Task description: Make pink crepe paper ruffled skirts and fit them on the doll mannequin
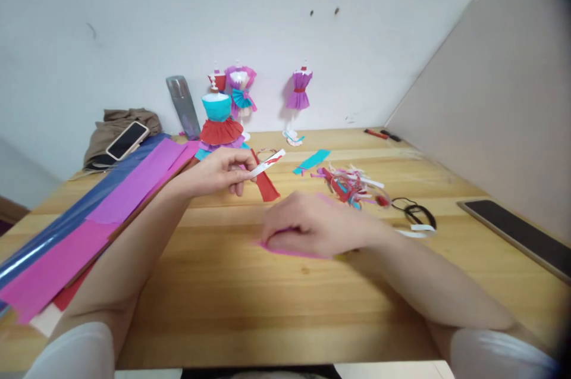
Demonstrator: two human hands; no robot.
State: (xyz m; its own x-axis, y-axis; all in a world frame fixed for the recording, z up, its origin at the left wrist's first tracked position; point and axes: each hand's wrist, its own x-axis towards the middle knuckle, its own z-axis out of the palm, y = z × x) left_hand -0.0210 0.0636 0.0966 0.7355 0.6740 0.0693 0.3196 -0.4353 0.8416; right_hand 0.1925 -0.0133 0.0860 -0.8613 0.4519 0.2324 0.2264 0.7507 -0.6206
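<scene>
My left hand (pixel 227 169) pinches a narrow white strip with red marks (pixel 269 163) between thumb and fingers, holding it above the table. My right hand (pixel 310 223) is somewhat blurred, its fingers curled down over a piece of pink crepe paper (pixel 292 252) at the tabletop. Most of that pink piece is hidden under the hand. Just past the left fingertips lies a red crepe paper strip (pixel 267 187). Farther back is a turquoise paper piece (pixel 313 160). Behind my left hand stands a small dress form (pixel 217 108) in turquoise, red and purple paper.
Two more dress forms (pixel 241 90) (pixel 300 91) stand by the wall, near a grey bottle (pixel 184 106). Crepe paper sheets (pixel 134 182) and a phone on cloth (pixel 128 141) lie left. Scraps (pixel 350 184), a black band (pixel 422 216) and a dark flat device (pixel 513 233) lie right.
</scene>
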